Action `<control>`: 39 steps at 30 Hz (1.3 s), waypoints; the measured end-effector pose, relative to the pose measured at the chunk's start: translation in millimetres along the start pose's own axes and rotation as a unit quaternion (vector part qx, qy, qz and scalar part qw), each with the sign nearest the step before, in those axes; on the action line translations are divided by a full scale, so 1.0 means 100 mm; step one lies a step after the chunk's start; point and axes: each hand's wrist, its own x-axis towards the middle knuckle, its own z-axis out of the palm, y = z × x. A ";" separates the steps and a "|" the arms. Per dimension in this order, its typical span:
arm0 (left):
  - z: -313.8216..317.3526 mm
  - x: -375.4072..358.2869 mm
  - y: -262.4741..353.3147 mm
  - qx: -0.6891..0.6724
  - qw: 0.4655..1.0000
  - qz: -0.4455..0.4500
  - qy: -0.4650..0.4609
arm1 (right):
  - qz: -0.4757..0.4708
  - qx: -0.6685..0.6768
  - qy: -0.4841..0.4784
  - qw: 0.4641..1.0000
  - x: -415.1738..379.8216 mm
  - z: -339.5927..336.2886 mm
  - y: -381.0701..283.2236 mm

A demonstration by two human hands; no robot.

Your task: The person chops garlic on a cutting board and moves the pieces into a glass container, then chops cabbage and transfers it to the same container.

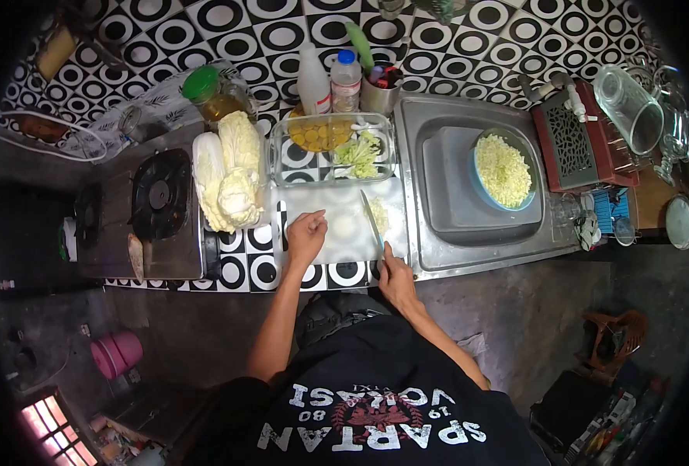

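Note:
My left hand [307, 235] rests over the left part of a white cutting board [333, 247], its fingers curled in; whether anything is between them is hidden. In my right hand [396, 273] is a knife [372, 216], its blade slanting away from me across the board. Just right of the blade lies a small pile of chopped cabbage [381, 214]. Behind the board stands a clear rectangular container [286, 169] with cabbage leaf pieces [357, 158] in its right side.
Whole napa cabbages [232, 175] lie left of the board, beside a gas stove [181, 248]. At right, a bowl [480, 186] of finely chopped cabbage [504, 171] stands over the steel sink [418, 155]. Bottles [345, 85] and a utensil holder [379, 99] line the wall.

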 end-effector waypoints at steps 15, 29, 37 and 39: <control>0.46 1.31 0.45 0.256 0.965 0.056 -0.030 | 0.078 0.120 0.021 0.990 -0.09 -0.70 -0.01; 0.39 1.49 0.47 0.129 0.989 -0.032 -0.061 | 0.043 0.113 0.010 0.993 0.00 -0.83 0.21; 0.07 0.94 0.73 0.015 0.992 -0.037 -0.118 | 0.067 0.119 -0.029 0.990 0.08 -0.77 0.06; 0.03 0.70 0.52 -0.022 0.984 -0.055 -0.166 | 0.063 0.117 -0.029 0.991 0.07 -0.74 0.04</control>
